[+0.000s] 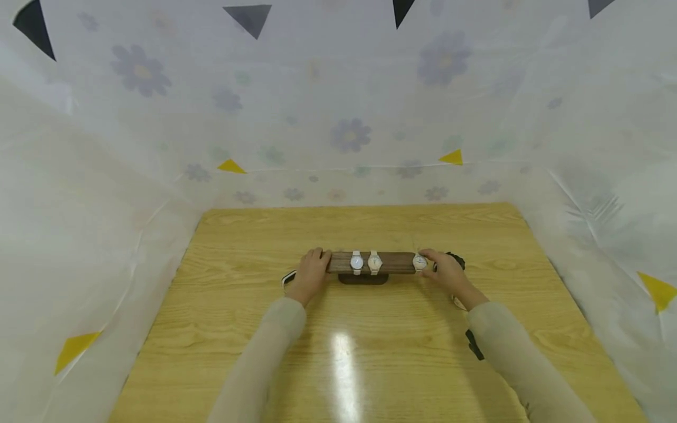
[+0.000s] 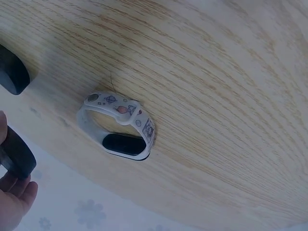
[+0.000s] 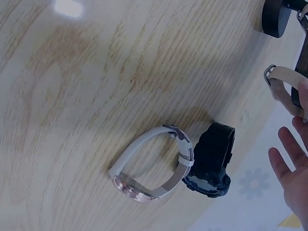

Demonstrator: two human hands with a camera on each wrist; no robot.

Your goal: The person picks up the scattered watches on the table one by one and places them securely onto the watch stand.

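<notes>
A dark wooden bar watch stand (image 1: 398, 263) stands on its black base (image 1: 363, 280), with two pale-strapped watches (image 1: 357, 262) round its middle. My left hand (image 1: 309, 276) grips the bar's left end; its fingers show at the edge of the left wrist view. At the right end, my right hand (image 1: 449, 276) pinches a third watch (image 1: 419, 262), whose cream strap (image 3: 286, 76) loops around the bar. Beside the left hand lies a white patterned fitness band (image 2: 147, 129). Near the right hand lie a black watch (image 3: 210, 156) and a white-strapped watch (image 3: 134, 190).
A black strap-like item (image 1: 474, 345) lies on the wooden table (image 1: 238, 235), partly beneath the right sleeve. Pale floral sheeting (image 1: 344, 88) walls the back and both sides, with yellow (image 1: 657, 291) and dark triangles on it.
</notes>
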